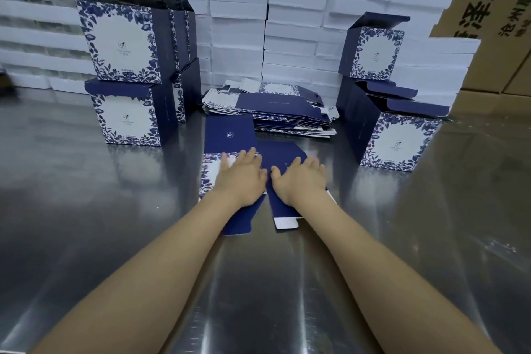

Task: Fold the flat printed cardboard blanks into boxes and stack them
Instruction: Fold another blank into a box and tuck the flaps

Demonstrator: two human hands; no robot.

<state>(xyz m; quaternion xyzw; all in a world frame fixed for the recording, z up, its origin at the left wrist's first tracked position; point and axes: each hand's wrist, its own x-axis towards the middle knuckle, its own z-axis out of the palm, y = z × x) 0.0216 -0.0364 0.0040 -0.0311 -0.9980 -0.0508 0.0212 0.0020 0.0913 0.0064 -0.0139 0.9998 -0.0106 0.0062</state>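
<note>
A flat navy and floral cardboard blank (230,135) lies on the shiny metal table (86,210) in front of me. My left hand (242,174) and my right hand (300,178) press flat on it side by side, fingers straight. Behind it sits a pile of flat blanks (275,112). Folded blue-and-white boxes are stacked at the left (126,72) and at the right (396,138), some with lids up.
A wall of white foam or paper trays (238,8) runs along the back of the table. Brown shipping cartons (494,8) with printed characters stand at the far right. The near half of the table reflects light.
</note>
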